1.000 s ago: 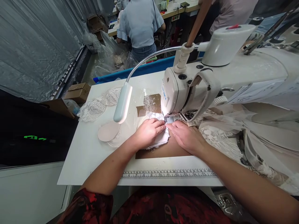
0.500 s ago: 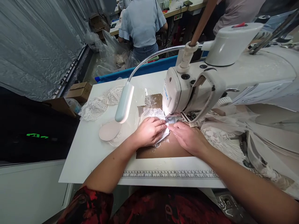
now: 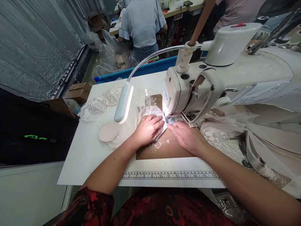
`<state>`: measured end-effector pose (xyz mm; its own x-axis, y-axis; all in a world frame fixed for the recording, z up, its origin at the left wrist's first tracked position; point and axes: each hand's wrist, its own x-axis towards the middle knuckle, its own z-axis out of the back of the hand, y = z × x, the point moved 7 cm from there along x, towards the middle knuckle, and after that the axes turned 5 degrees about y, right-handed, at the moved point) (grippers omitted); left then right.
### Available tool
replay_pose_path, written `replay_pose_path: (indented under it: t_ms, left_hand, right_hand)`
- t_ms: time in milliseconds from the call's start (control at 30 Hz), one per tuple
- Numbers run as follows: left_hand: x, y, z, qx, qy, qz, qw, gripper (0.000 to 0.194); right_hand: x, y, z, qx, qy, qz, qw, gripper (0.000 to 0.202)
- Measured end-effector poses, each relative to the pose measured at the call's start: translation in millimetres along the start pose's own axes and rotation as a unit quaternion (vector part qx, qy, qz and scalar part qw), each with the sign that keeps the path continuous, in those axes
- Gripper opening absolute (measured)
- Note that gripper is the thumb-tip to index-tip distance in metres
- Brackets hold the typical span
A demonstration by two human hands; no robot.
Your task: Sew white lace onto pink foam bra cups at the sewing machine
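Lace (image 3: 148,111) lies beneath your left hand (image 3: 150,129), its white patterned part showing beyond your fingers and a narrow edge reaching toward the needle area of the sewing machine (image 3: 172,91). Your left palm faces down on it, the fingers side by side; your thumb is hidden, so I cannot tell whether you pinch the cloth. Your right hand (image 3: 187,137) rests palm down just beside the needle area, its foremost fingertips at the lace's right edge and close to those of your left. I cannot tell whether they pinch that edge or merely press on it.

Both hands are over a brown sheet (image 3: 164,152) on the white table (image 3: 77,166), with a printed ruler (image 3: 170,175) along the side nearest you. To your left, a beige oval pad (image 3: 109,131) overlaps pale lace-edged material (image 3: 125,135), and two lace cups (image 3: 94,109) lie farther back. A lamp (image 3: 123,103) hangs above the table on a bendy metal neck. More lace and netting (image 3: 222,136) lies heaped beyond your right hand.
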<state>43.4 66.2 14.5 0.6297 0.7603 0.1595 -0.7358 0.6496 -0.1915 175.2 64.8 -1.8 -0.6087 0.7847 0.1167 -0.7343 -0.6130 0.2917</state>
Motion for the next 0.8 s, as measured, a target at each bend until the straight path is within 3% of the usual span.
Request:
replay_pose_path:
  t_ms: [233, 533, 800]
  left_hand:
    - [-9.5, -12.7, 2.3, -0.01, 0.033, -0.07, 0.997, 0.036]
    - [-12.3, -15.4, 1.6, -0.02, 0.037, -0.128, 0.991, 0.032]
    - [-12.5, -7.5, 5.2, -0.061, 0.02, -0.119, 0.991, 0.032]
  right_hand:
    - [-2.5, -1.4, 12.7, 0.029, -0.03, -0.014, 0.999, 0.037]
    - [-3.3, 5.3, -0.7, -0.053, -0.013, 0.048, 0.997, 0.038]
    - [-5.3, 6.1, 4.6, -0.013, -0.002, 0.023, 1.0, 0.037]
